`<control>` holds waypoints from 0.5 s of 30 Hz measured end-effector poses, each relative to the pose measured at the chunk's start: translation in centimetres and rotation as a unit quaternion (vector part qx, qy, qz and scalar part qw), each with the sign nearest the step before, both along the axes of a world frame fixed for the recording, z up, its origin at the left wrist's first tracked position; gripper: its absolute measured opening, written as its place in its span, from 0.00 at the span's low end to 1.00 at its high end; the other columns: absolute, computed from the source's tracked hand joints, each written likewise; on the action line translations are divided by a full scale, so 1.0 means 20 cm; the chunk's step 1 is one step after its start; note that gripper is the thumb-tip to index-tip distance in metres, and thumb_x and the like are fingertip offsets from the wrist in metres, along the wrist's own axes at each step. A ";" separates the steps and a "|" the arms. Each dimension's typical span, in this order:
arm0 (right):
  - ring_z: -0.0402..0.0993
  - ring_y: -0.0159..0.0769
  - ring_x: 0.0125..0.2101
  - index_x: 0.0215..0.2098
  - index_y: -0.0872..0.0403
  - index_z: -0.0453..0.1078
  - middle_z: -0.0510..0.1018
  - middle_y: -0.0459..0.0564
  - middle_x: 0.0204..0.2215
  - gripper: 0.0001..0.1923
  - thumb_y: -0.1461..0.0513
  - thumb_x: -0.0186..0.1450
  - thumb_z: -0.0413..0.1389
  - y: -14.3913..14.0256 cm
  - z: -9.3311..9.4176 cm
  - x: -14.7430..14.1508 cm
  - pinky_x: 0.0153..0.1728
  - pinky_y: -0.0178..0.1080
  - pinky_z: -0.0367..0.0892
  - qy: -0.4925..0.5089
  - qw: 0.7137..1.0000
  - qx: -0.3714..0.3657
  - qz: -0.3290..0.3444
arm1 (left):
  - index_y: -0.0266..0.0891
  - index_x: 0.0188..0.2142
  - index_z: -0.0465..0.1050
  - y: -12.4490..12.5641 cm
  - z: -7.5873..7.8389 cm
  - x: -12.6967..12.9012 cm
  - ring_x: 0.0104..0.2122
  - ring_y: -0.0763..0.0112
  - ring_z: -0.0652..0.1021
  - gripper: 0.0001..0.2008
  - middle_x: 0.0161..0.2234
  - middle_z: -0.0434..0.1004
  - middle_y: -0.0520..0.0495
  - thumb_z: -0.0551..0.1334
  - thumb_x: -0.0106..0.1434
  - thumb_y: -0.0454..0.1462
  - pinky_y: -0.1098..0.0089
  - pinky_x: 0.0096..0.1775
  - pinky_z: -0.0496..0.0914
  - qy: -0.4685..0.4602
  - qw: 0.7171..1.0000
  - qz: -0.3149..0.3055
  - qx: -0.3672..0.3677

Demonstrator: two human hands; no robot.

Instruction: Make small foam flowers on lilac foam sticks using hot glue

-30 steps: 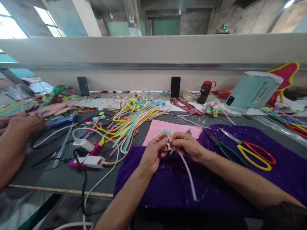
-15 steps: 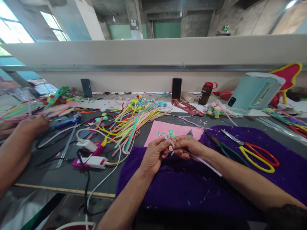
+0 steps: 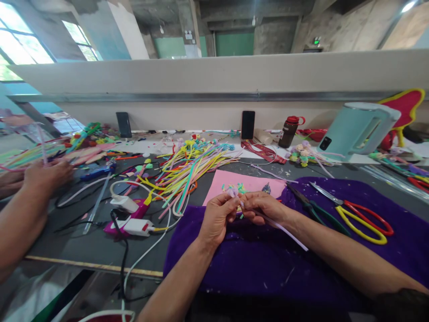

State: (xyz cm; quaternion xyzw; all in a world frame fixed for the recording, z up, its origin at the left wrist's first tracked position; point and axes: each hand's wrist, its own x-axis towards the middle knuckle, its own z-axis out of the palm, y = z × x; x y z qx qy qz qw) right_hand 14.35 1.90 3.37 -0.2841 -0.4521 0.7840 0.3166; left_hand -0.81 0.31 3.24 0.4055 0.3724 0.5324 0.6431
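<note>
My left hand [image 3: 219,212] is closed in a pinch on a small lilac bunch [image 3: 232,191] that looks twisted from pipe cleaner. Right against it, my right hand [image 3: 261,205] pinches a lilac pipe cleaner [image 3: 288,235], whose straight tail sticks out below the palm toward the lower right. Fingertips of both hands nearly meet and cover the join. Beneath and beyond them lies a pink sheet [image 3: 214,181] with small green and yellow scraps [image 3: 240,187], on a purple cloth [image 3: 241,264].
Right of my hands lie pliers [image 3: 315,212] and scissors [image 3: 365,219]. Many coloured pipe cleaners [image 3: 191,174] are heaped left of centre, near a power strip [image 3: 124,223] with cables. A kettle [image 3: 358,129], bottle [image 3: 288,132] and phone [image 3: 248,125] stand behind. A co-worker's hands [image 3: 47,176] work at left.
The view has shifted slightly. My fingers have moved a little around the lilac bunch, and both hands keep their grip. The co-worker's hand has moved slightly.
</note>
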 end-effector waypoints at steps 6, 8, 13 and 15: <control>0.52 0.20 0.09 0.26 0.58 0.63 0.64 0.40 0.14 0.05 0.64 0.54 0.55 0.00 -0.01 0.00 0.09 0.25 0.45 0.000 1.000 -0.002 0.003 | 0.33 0.27 0.74 0.00 0.00 0.00 0.16 0.85 0.59 0.09 0.16 0.62 0.56 0.68 0.47 0.38 0.80 0.17 0.52 -0.006 1.000 0.018 0.007; 0.53 0.20 0.10 0.25 0.58 0.63 0.64 0.40 0.14 0.05 0.64 0.54 0.55 0.00 -0.01 0.00 0.09 0.25 0.45 0.001 1.000 0.001 0.001 | 0.34 0.27 0.74 0.00 0.00 0.01 0.15 0.85 0.59 0.09 0.16 0.62 0.56 0.68 0.47 0.38 0.79 0.17 0.52 -0.010 1.000 0.021 0.007; 0.53 0.20 0.10 0.26 0.58 0.63 0.64 0.40 0.14 0.06 0.63 0.54 0.56 0.00 -0.01 0.00 0.09 0.25 0.45 -0.007 1.000 0.008 0.002 | 0.34 0.25 0.73 0.00 0.01 0.01 0.15 0.85 0.59 0.09 0.16 0.62 0.57 0.69 0.45 0.37 0.79 0.17 0.52 -0.018 0.999 0.027 0.008; 0.53 0.20 0.10 0.26 0.58 0.63 0.64 0.40 0.14 0.06 0.62 0.54 0.56 0.00 -0.01 0.00 0.09 0.25 0.46 -0.009 1.000 0.012 0.002 | 0.34 0.25 0.73 0.00 0.00 0.01 0.15 0.85 0.59 0.09 0.16 0.62 0.57 0.69 0.45 0.37 0.79 0.17 0.52 -0.019 0.999 0.026 0.011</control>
